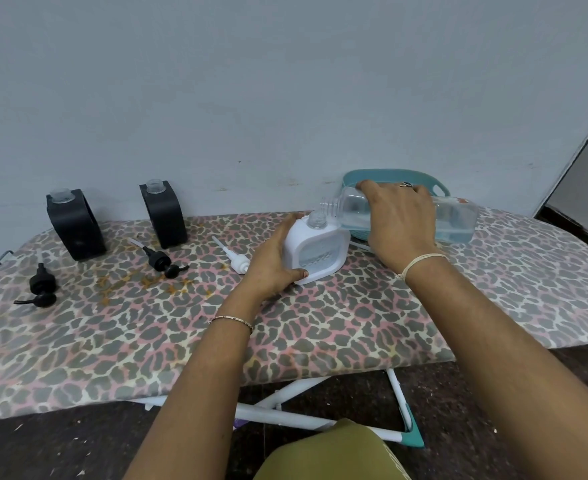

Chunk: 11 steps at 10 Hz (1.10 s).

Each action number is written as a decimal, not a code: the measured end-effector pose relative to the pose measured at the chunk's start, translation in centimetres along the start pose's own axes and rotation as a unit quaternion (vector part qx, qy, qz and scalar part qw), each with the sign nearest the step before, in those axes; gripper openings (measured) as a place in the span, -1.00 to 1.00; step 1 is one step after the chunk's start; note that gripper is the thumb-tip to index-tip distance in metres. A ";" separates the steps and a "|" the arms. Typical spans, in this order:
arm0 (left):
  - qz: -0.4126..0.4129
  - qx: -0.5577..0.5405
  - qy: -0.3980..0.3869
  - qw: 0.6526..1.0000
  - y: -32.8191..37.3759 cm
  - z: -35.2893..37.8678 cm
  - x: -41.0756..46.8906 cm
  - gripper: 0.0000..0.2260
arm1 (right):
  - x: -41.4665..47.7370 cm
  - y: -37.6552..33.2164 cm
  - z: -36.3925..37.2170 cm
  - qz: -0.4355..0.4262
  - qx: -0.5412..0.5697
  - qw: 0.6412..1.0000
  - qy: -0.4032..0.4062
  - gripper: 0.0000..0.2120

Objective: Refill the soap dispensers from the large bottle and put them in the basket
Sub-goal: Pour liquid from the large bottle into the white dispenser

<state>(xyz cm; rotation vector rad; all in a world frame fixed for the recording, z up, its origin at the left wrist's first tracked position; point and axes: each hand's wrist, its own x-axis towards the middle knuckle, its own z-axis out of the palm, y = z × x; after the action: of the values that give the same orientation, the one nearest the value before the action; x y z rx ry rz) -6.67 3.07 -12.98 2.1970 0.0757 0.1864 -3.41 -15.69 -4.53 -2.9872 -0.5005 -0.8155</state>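
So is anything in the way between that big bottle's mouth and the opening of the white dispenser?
Nothing visible. The large bottle, tilted in the right hand, has its open mouth just above the uncapped neck of the white dispenser, which the left hand steadies. Its white pump lies aside.

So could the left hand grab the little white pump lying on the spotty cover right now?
Probably yes, but not straight away. The white pump lies just beside the left hand with nothing between them, yet that hand is holding the white soap dispenser steady and would need to let go first.
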 end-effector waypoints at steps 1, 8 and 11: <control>-0.001 -0.001 -0.001 1.000 0.0 0.0 0.0 -0.07 | 0.0 0.0 -0.1 -0.001 0.001 1.000 -0.001 -0.50; 0.006 0.008 -0.002 1.000 0.2 -0.1 -0.1 -0.08 | 0.0 -0.1 0.0 0.001 -0.007 1.000 0.002 -0.50; 0.008 0.003 -0.003 1.000 -0.1 -0.1 0.0 -0.08 | 0.0 -0.1 0.2 -0.001 -0.005 1.000 0.005 -0.51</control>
<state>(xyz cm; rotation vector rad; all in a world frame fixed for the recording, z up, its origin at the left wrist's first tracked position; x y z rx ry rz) -6.69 3.18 -12.98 2.2041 0.0549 0.1898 -3.35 -15.62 -4.70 -2.9912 -0.4993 -0.8352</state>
